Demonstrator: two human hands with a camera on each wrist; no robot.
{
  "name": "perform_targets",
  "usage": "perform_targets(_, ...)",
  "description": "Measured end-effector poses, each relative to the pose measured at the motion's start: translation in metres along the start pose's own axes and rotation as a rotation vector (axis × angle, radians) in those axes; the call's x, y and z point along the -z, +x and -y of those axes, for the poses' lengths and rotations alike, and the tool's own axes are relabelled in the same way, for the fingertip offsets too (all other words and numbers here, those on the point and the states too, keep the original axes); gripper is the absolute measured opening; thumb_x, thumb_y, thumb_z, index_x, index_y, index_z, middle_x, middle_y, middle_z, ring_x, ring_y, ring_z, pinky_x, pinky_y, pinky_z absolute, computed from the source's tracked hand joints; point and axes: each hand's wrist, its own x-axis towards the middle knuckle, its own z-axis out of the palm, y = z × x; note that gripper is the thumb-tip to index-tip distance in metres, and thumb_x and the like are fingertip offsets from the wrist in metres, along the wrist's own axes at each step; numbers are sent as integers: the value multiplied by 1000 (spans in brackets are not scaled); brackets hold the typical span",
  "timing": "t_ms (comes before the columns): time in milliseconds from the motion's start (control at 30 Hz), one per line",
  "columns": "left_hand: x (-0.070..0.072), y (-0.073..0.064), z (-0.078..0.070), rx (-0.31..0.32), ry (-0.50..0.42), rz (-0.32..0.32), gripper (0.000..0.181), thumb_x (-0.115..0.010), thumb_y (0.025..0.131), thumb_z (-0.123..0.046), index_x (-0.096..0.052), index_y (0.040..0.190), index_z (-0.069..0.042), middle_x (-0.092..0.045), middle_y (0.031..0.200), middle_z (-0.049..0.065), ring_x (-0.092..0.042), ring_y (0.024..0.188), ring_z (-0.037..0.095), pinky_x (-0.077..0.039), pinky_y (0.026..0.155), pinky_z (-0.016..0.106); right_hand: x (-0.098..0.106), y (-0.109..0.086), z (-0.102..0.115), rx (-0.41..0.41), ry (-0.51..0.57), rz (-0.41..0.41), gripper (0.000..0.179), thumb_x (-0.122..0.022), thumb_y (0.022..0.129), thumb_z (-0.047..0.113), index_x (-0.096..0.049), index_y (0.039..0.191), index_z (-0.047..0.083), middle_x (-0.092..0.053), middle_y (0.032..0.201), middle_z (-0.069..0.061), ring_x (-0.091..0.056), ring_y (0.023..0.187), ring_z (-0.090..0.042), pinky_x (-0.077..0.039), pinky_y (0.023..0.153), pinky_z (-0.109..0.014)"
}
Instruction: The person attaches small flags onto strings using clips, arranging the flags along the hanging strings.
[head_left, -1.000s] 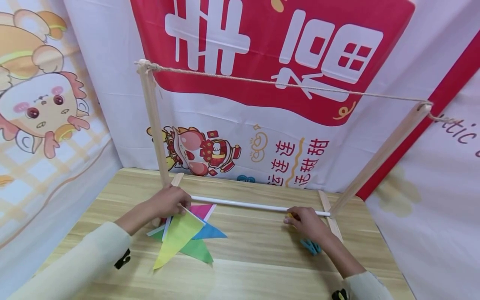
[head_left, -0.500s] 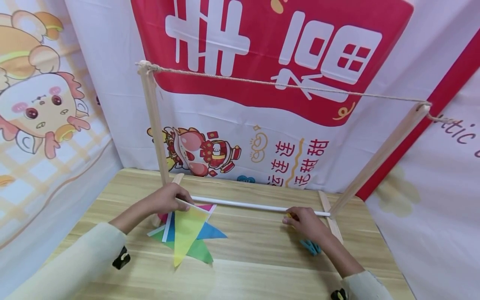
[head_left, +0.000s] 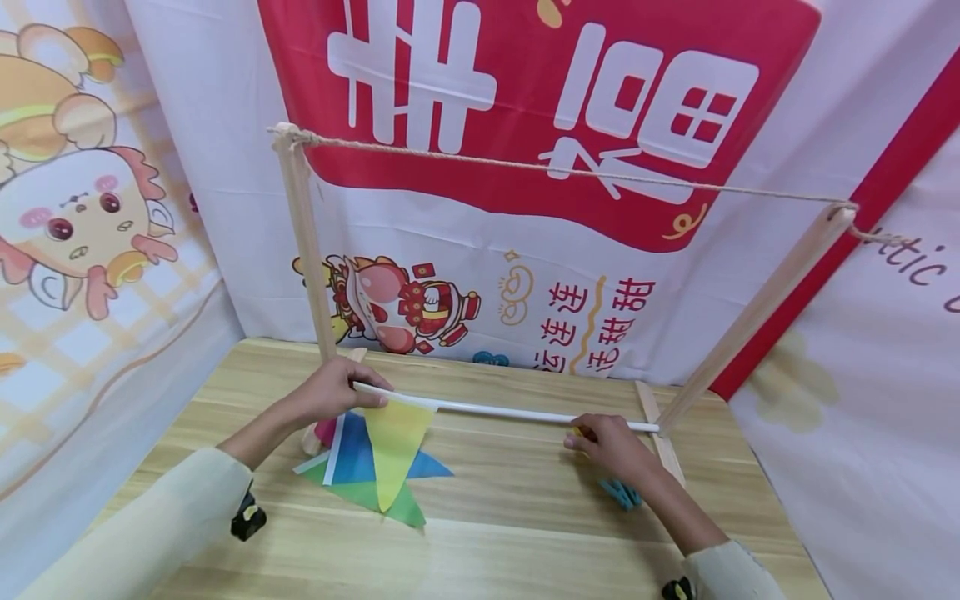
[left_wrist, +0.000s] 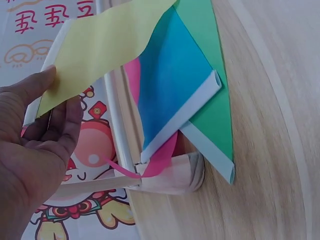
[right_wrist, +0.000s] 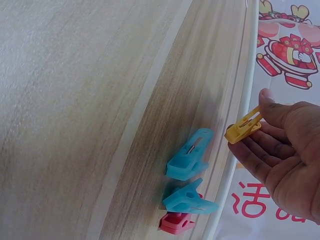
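Left hand (head_left: 330, 390), head view: we pinch the yellow flag (head_left: 397, 442) by its white edge; it hangs point down on the left, overlapping our view of the white rod (head_left: 517, 413).
Flag pile, head view: the blue flag (head_left: 348, 454), green flag (head_left: 405, 502) and pink flag (head_left: 325, 430) lie on the left of the table (head_left: 525, 562).
Right hand (head_left: 611, 446), head view: we hold a yellow clip (right_wrist: 242, 131) beside the rod's right part.
Rope, head view: the rope (head_left: 480, 159) spans the left post (head_left: 302, 217) and right post (head_left: 757, 304), above both hands.
Flag care, head view: we judge it best to keep the white edge level and the cloth unfolded.
Red print, head view: on the red panel (head_left: 517, 50) we read what seems to be 福, turned sideways; its partner is cut off. Smaller 连 and 甜 show lower; "ntic" shows far right.
White edge, left wrist view: our thumb and fingers grip near one corner; a light pinch should avoid creasing.
Yellow clip, right wrist view: we pinch it between thumb and fingertips; a steady hold on its handles should help.
Spare clips, right wrist view: two teal clips (right_wrist: 187, 157) and a pink clip (right_wrist: 176, 224) lie near.
Cloth writing, right wrist view: we read 活; no brand is legible.
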Motion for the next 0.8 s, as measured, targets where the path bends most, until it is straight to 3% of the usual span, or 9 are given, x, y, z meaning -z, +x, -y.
perform_targets(233,1,1,-4,49,-105,-18,24,-87,103,-26,-88,124,-16,-84,127,8,-73,118,26,-63,96,35,1,1,0,-9,9,-5,28,-81,106,23,-82,123,1,-76,92,1,-60,80,-8,-56,72,-27)
perform_targets(500,6,-1,-11,96,-162,-63,29,-90,99,-29,-88,124,-13,-75,115,14,-62,98,31,-61,80,32,5,1,3,-24,7,-8,28,-81,107,22,-81,126,1,-79,98,-2,-63,83,-10,-58,75,-30)
perform_targets(667,7,-2,-14,116,-191,-84,32,-92,97,-38,-90,114,-11,-71,107,12,-62,100,30,-64,84,33,9,3,6,-7,-4,-12,31,-81,107,22,-80,128,-1,-81,103,-5,-68,89,-10,-63,80,-36)
perform_targets(800,7,-3,-16,110,-209,-94,36,-92,97,-43,-90,113,-11,-70,110,11,-58,104,29,-62,88,38,13,6,7,18,-1,-29,28,-81,106,23,-81,125,1,-80,99,-3,-65,86,-10,-61,78,-33)
